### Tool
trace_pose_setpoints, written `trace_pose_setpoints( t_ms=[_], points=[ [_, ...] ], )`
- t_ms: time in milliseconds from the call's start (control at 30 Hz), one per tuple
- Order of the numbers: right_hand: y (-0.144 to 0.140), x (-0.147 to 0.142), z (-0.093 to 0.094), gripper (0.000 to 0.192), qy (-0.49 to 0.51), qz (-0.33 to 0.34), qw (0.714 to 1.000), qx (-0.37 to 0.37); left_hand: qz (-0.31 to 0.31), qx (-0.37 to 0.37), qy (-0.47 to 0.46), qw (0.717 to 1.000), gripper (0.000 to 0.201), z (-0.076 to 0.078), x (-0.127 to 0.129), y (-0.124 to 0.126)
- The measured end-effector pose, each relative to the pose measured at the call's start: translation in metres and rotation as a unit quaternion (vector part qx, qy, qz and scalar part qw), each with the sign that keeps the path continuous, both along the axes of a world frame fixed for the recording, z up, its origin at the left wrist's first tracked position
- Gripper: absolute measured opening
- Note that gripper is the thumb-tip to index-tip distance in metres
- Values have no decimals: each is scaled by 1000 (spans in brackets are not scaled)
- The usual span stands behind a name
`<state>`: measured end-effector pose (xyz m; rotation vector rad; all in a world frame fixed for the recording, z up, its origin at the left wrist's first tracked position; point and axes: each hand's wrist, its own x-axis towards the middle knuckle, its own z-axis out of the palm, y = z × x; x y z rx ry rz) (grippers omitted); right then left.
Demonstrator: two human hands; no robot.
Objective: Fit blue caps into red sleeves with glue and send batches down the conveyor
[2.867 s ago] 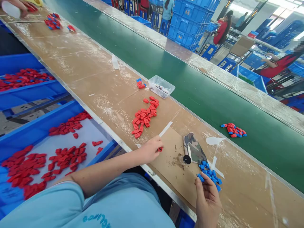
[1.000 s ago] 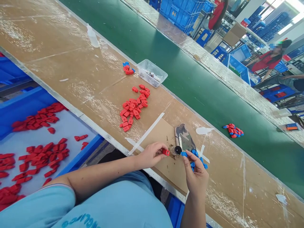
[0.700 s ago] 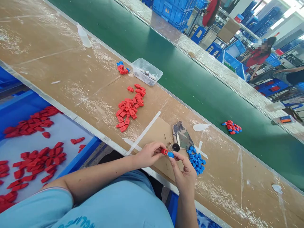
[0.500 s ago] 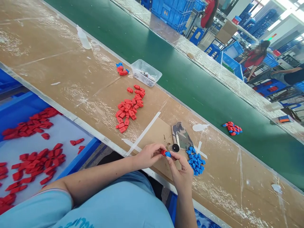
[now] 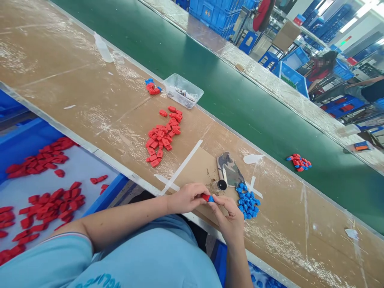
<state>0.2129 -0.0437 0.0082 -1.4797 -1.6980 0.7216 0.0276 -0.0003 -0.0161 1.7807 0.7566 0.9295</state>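
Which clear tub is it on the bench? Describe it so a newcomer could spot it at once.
Start at the green conveyor belt that runs along the far side of the brown workbench. At the bench edge next to the belt, just beyond the loose pile of red parts, sits the clear plastic tub. It is the only see-through, box-shaped container there, with small metal bits inside.

Bright, even overhead lighting is illuminating the scene. Glare is showing on the tabletop (image 5: 75,76). Shadows are remaining soft. Wide-angle distortion is bending the edges; the background is overexposing.
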Motion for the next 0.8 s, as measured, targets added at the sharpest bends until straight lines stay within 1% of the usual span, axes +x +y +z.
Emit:
trace_pose_setpoints(
  t_ms=[133,300,567,700,800],
  points=[
    [-5,-4,-3,16,62,-41,997,-29,5,-15,-4,1000,16,3,-1,0],
    [-9,-10,-3,21,95,-67,991,-63,-33,-15,14,999,23,4,-4,-1],
    [-9,-9,5,16,62,-52,997,-21,-31,-14,26,999,23,1,-3,-4],
    [-10,-9,8,16,33,-48,998,-15,-32,-11,50,998,22,1,-4,-5],
    [-10,-9,9,17,19,-45,999,-15,-32,-11,49,998,22,2,-5,-5]
  ],
)
